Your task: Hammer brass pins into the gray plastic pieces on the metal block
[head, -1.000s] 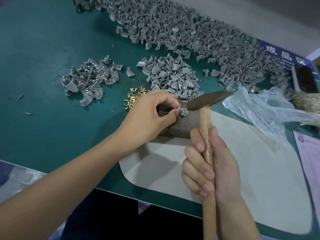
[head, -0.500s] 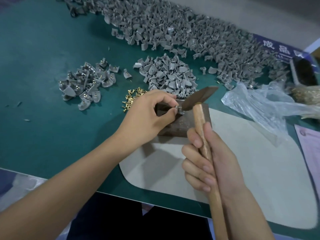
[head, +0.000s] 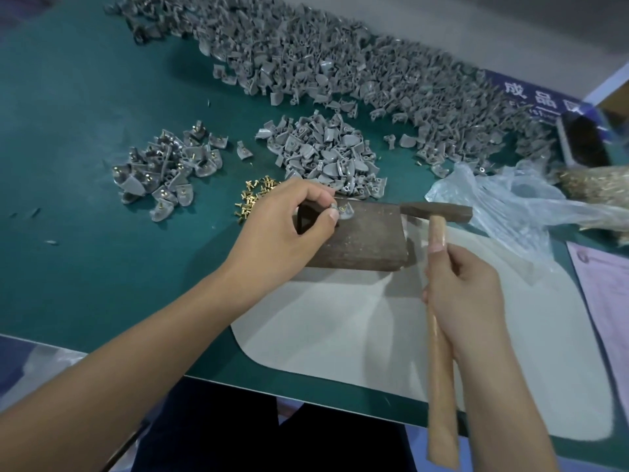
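A dark metal block [head: 360, 236] lies on the table in front of me. At its far left corner my left hand [head: 286, 229] pinches a gray plastic piece [head: 343, 211] with a brass pin in it. My right hand [head: 466, 294] grips the wooden handle of a hammer [head: 437, 212], whose dark head hangs just right of the block's far right corner. Loose brass pins [head: 257, 194] lie left of the block, partly hidden by my left hand.
A small heap of gray pieces with pins [head: 166, 172] lies at left, another heap [head: 326, 155] behind the block, and a long pile [head: 340, 63] across the back. A clear plastic bag [head: 510, 202] and paper [head: 606, 301] sit at right. A pale mat [head: 374, 328] lies under the block.
The hammer head has swung away from the gray piece to the right, off the block. My left hand still pinches the piece in the same spot.
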Tool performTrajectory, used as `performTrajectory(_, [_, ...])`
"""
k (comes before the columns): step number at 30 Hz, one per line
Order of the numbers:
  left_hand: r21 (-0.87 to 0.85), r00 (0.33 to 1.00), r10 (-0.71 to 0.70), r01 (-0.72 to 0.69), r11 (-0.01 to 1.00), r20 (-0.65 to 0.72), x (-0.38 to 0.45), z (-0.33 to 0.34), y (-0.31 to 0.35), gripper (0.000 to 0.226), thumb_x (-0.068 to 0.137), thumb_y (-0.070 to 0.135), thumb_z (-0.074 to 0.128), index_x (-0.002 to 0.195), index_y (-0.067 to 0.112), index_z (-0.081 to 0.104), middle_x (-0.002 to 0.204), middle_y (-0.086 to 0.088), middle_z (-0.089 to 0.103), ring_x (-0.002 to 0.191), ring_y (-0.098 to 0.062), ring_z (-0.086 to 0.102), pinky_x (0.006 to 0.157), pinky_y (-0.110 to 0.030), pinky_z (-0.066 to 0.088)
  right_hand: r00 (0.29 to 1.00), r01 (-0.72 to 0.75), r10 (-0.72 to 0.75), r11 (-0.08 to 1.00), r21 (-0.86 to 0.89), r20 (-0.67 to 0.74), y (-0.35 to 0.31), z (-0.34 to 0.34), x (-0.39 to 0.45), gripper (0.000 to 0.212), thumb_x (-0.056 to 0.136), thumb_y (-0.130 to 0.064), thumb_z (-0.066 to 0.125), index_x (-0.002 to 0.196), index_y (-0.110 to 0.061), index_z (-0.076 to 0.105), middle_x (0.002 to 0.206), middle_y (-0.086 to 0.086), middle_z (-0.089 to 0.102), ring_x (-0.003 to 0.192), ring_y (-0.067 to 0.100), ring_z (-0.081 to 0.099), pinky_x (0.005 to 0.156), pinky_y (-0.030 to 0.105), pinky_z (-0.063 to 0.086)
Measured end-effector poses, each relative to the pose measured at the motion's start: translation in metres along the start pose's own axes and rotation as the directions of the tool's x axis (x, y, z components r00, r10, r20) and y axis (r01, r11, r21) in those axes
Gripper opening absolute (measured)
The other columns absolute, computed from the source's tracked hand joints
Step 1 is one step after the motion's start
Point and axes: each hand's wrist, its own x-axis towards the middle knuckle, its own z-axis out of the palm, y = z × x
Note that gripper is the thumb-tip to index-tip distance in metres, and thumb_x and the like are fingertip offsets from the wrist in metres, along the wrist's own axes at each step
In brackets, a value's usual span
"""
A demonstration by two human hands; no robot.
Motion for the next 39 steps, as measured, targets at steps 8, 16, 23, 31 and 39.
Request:
performTrajectory(8, [-0.005, 0.999, 0.033, -0.033, 0.999, 0.007, 0.001, 0.001, -0.005, 0.006, 0.094, 0.019, 0.071, 0.091, 0.023, 0.075, 0.112, 0.013, 0.069, 0.112, 0.002, 0.061, 0.097, -0.015, 0.045, 0.959, 0.175, -0.243, 0.915, -0.364, -0.149, -0.023, 0.010, -0.008, 0.029, 0.102, -0.039, 0.058, 0.127, -0.030, 0.068, 0.104, 0.000, 0.061, 0.108, 0.028, 0.054, 0.080, 0.036, 0.041])
performTrajectory(16, [0.001, 0.989, 0.083, -0.083, 0.997, -0.122, -0.003, -0.008, -0.009, 0.006, 0.097, 0.019, 0.070, 0.101, 0.015, 0.072, 0.112, 0.010, 0.068, 0.114, -0.011, 0.061, 0.100, -0.030, 0.047, 0.812, 0.571, -0.557, 0.820, -0.039, 0.177, -0.066, 0.049, -0.003, 0.025, 0.095, -0.025, 0.073, 0.119, -0.030, 0.072, 0.099, -0.015, 0.071, 0.104, 0.017, 0.061, 0.098, 0.047, 0.047])
performTrajectory(23, [0.209, 0.957, 0.089, -0.031, 0.977, -0.275, -0.011, -0.055, -0.026, 0.008, 0.098, 0.027, 0.069, 0.101, 0.021, 0.073, 0.111, 0.011, 0.068, 0.115, -0.008, 0.058, 0.105, -0.029, 0.041, 0.691, 0.692, -0.651, 0.722, -0.026, 0.313, -0.095, 0.076, 0.019, 0.017, 0.094, -0.025, 0.074, 0.111, -0.026, 0.075, 0.094, -0.016, 0.070, 0.099, 0.010, 0.057, 0.087, 0.024, 0.044])
performTrajectory(31, [0.493, 0.930, -0.087, 0.267, 0.828, -0.357, -0.014, -0.100, -0.053, 0.012, 0.091, 0.039, 0.072, 0.095, 0.028, 0.075, 0.122, 0.012, 0.063, 0.133, -0.020, 0.040, 0.110, -0.037, 0.023, 0.675, 0.701, -0.616, 0.707, -0.093, 0.407, -0.111, 0.105, 0.028, 0.015, 0.102, -0.031, 0.062, 0.105, -0.027, 0.075, 0.098, -0.013, 0.073, 0.096, 0.012, 0.065, 0.082, 0.042, 0.057])
performTrajectory(39, [0.543, 0.927, -0.089, 0.290, 0.788, -0.365, -0.022, -0.096, -0.054, 0.014, 0.086, 0.038, 0.077, 0.093, 0.026, 0.075, 0.131, 0.003, 0.060, 0.140, -0.026, 0.035, 0.113, -0.045, 0.022, 0.658, 0.719, -0.632, 0.689, -0.092, 0.410, -0.104, 0.103, 0.030, 0.017, 0.102, -0.032, 0.060, 0.104, -0.027, 0.076, 0.096, -0.016, 0.072, 0.098, 0.013, 0.061, 0.084, 0.039, 0.052])
